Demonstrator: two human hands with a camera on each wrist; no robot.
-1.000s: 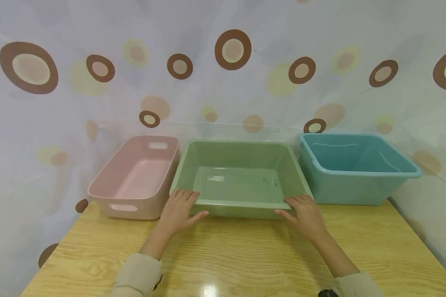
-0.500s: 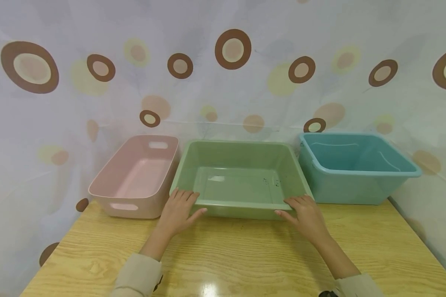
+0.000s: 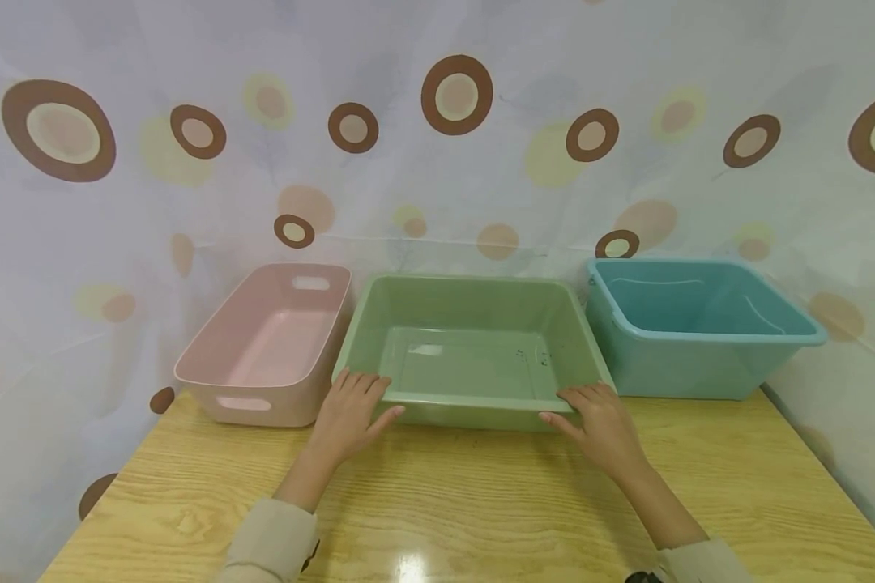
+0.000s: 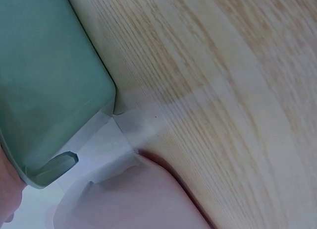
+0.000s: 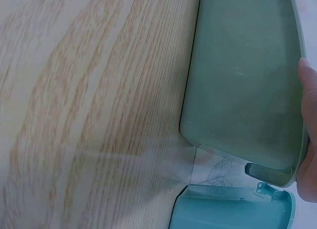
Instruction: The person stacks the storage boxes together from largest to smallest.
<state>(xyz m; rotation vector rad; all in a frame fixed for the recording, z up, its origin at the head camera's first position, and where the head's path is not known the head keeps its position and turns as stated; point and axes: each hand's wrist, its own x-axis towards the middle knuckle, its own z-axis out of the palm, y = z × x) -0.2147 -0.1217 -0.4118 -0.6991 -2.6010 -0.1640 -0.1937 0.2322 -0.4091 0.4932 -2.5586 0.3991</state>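
Note:
A green plastic bin (image 3: 467, 364) stands in the middle of the table, its inside bare apart from small dark marks on the floor. My left hand (image 3: 348, 417) holds its near rim at the left corner, fingers over the edge and thumb along the front. At the right corner my right hand (image 3: 603, 427) grips the same rim in a like way. The left wrist view catches only part of the left hand (image 4: 7, 187) beside the bin's lip. From the right wrist, the right hand (image 5: 309, 125) shows at the rim above the bin's outer wall (image 5: 242, 80).
Left of the green bin sits a pink basket (image 3: 262, 405) with slot handles, close beside it. A deeper blue bin (image 3: 685, 368) stands on the right. The wooden table (image 3: 467, 494) runs back to a wall sheet (image 3: 408, 48) printed with circles.

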